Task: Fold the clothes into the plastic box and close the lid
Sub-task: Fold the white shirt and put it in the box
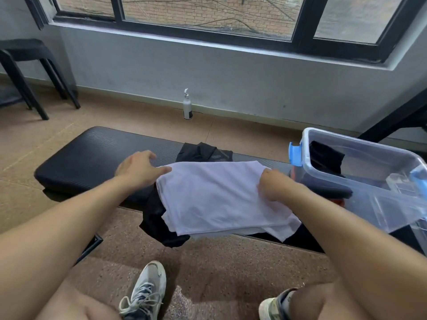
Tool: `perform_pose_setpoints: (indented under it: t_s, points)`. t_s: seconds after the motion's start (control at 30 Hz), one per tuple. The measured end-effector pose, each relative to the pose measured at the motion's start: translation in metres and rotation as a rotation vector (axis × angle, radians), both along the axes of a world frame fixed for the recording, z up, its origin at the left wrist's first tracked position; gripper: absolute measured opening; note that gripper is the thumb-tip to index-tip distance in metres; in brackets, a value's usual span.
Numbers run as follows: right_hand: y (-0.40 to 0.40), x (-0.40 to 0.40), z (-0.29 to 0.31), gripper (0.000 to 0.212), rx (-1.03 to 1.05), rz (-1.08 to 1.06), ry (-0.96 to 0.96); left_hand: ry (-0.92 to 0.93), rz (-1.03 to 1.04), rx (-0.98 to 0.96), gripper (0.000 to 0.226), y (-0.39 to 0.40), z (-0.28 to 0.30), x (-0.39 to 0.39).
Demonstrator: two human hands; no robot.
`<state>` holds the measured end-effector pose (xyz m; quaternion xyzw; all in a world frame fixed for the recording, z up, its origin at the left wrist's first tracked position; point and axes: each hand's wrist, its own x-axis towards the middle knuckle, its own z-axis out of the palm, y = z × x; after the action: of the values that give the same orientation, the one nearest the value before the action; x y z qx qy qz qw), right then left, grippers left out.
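A white garment (215, 197), partly folded, lies across the black padded bench (92, 155), on top of black clothes (159, 220) that hang over the front edge. My left hand (138, 168) pinches the white garment's far left corner. My right hand (275, 184) grips its right edge with curled fingers. To the right stands a clear plastic box (360, 172) with blue latches, holding a dark folded garment (325, 158). Its clear lid (392, 206) leans against the box's near side.
More black cloth (203, 152) lies behind the white garment. A white pump bottle (187, 107) stands on the floor by the wall. A black stool (27, 72) is at the far left. My shoes (147, 289) are on the floor below the bench.
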<state>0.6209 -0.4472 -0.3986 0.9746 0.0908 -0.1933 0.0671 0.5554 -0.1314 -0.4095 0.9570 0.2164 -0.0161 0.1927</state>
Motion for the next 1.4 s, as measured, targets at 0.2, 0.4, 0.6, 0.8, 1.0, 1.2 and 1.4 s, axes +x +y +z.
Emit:
perform_pose_setpoints:
  t_s: [0.2,0.4,0.6,0.8,1.0,1.2,1.4]
  points:
    - [0.0,0.019,-0.008,0.089,0.058,-0.202,0.094,0.043,-0.018,-0.38,0.042,0.001,-0.02,0.01]
    - [-0.001,0.018,-0.01,0.051,0.218,-0.271,0.094,-0.162,-0.022,-0.441,0.023,-0.003,-0.006,0.011]
    - [-0.003,0.026,-0.017,0.042,0.722,-0.511,0.165,-0.437,0.11,-0.607,0.029,-0.006,0.0,0.02]
    - [-0.005,0.027,0.012,0.032,0.93,-0.426,-0.176,-0.43,0.216,-0.988,0.044,-0.001,-0.005,0.035]
    - [0.016,0.012,0.042,0.032,0.822,-0.267,-0.36,-0.376,0.198,-1.035,0.043,-0.009,-0.005,0.03]
    - [0.095,-0.008,0.036,0.027,0.95,-0.094,-0.137,-0.294,0.067,-0.952,0.026,-0.029,0.0,0.022]
    - [0.127,-0.029,0.017,0.065,1.277,-0.05,0.353,-0.159,0.171,-1.121,0.049,-0.038,0.001,0.025]
